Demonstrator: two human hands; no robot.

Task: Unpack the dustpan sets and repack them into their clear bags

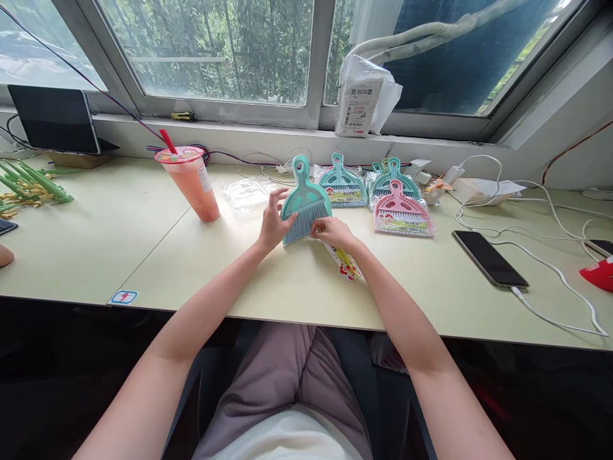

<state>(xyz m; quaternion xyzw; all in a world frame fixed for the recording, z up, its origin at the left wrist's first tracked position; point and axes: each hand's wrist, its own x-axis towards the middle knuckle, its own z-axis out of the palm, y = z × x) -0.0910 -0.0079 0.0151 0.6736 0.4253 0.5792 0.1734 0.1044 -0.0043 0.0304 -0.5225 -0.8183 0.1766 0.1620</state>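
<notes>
A teal dustpan and brush set [306, 198] stands upright over the pale desk, its handle pointing up. My left hand [276, 220] grips its left edge, thumb across the front near the bristles. At the lower right corner, my right hand [331, 231] has its fingers pinched together against the set; whether they hold a small part there is hidden. A colourful printed card [345, 263] lies partly under my right wrist. Behind are a wrapped teal set [343, 185], another wrapped teal set [395, 176] and a wrapped pink set [400, 214].
A tilted drink cup [194, 188] and a clear plastic wrapper [246, 193] are to the left. A phone [491, 259] with white cables lies at the right. Green stalks [36, 182] and a tablet [55, 121] are at the far left; a person's fingertip [6, 255] shows there.
</notes>
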